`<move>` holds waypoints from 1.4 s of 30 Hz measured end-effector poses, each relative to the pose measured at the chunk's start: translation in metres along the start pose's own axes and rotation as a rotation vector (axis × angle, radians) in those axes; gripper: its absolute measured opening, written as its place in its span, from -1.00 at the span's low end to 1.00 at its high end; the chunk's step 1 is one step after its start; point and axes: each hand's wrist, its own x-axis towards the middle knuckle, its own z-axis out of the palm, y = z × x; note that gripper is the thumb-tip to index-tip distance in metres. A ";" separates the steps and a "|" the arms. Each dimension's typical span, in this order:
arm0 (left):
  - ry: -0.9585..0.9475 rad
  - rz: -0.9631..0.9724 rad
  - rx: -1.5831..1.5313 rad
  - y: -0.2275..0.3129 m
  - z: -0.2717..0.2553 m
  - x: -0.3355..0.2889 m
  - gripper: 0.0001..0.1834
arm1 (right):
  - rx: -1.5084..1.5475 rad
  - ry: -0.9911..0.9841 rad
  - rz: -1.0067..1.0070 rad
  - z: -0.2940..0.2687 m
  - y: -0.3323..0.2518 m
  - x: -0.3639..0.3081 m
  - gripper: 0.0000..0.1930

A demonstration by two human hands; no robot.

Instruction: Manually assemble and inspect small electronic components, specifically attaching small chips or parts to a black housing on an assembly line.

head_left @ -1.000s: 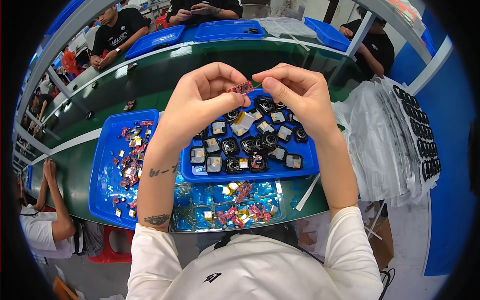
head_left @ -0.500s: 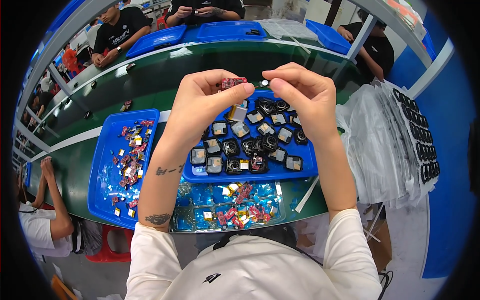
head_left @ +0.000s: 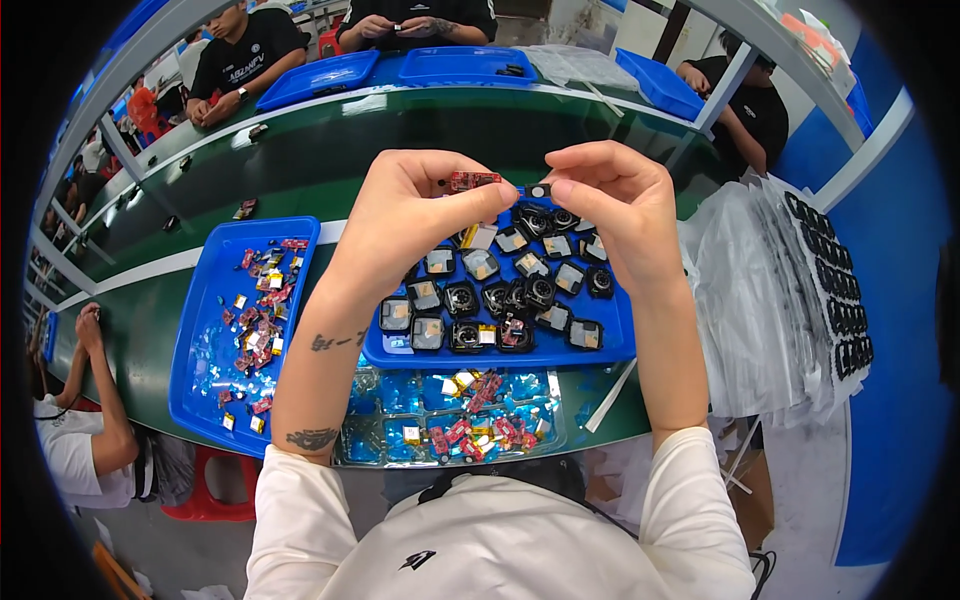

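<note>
Above the middle blue tray, my left hand [head_left: 415, 225] is closed in a pinch on a small red circuit board [head_left: 472, 181]. A silver battery pouch with a yellow edge [head_left: 480, 237] shows just below that hand; whether it hangs from the board I cannot tell. To the right, my right hand [head_left: 615, 205] pinches a small black part with a round white face [head_left: 538, 191] between thumb and fingers. Its near end is close to my left thumb tip. Beneath both hands, the tray [head_left: 400, 352] holds several black square watch-like casings [head_left: 462, 295], some showing grey pads.
At left stands a blue tray [head_left: 190, 375] of red boards and batteries. A clear compartment tray [head_left: 370, 455] with similar parts lies nearest me. Stacked plastic sheets [head_left: 740, 290] rise at right. Across the green belt [head_left: 400, 125] sit co-workers; metal posts [head_left: 725, 85] frame the bench.
Both hands have lowered slightly. The part in my right hand has turned and now shows a black body around its white face. The red board has shifted slightly right and down.
</note>
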 end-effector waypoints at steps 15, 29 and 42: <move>-0.074 0.036 0.060 0.004 -0.002 0.001 -0.82 | -0.687 -0.002 -0.126 0.009 0.025 0.006 -0.87; -0.006 0.136 0.100 0.006 -0.009 -0.001 -0.79 | -1.521 -0.700 0.484 0.007 0.045 -0.006 -0.46; 0.061 0.141 0.115 0.001 -0.009 0.002 -0.84 | -0.645 -0.297 0.421 -0.009 0.028 0.011 -0.82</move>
